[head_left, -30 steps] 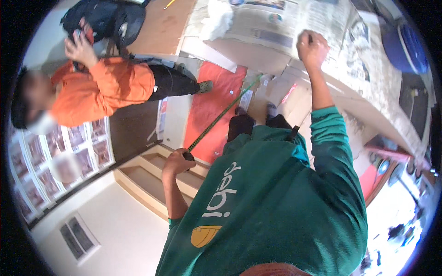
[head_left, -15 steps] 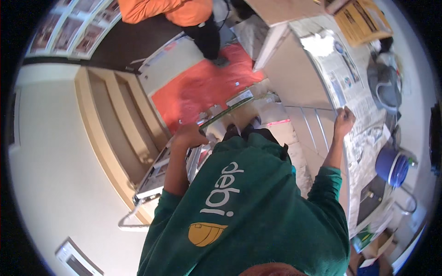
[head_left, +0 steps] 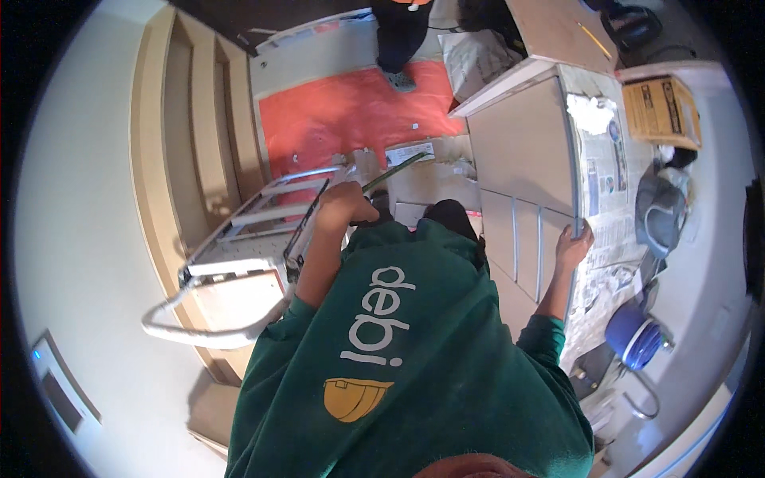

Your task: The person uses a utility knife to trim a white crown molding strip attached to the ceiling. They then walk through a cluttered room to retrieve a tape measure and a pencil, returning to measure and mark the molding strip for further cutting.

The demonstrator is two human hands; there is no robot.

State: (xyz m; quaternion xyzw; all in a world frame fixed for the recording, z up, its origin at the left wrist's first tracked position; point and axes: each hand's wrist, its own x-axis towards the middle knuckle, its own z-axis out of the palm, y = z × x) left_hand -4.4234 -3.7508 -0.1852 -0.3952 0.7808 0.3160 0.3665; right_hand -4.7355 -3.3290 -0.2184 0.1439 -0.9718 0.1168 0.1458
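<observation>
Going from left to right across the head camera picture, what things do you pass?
Step ladder → left hand gripping a thin green rod → right hand on the counter edge → blue bucket.

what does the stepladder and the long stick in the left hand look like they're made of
The stepladder looks like metal, likely aluminium: pale silvery rungs with a dull sheen and a bent tubular rail. The long stick gripped by the left hand is thin, straight and green; it could be painted metal, plastic or fibreglass, too small to tell. The right hand rests on the counter edge, which is covered in newspaper.
</observation>
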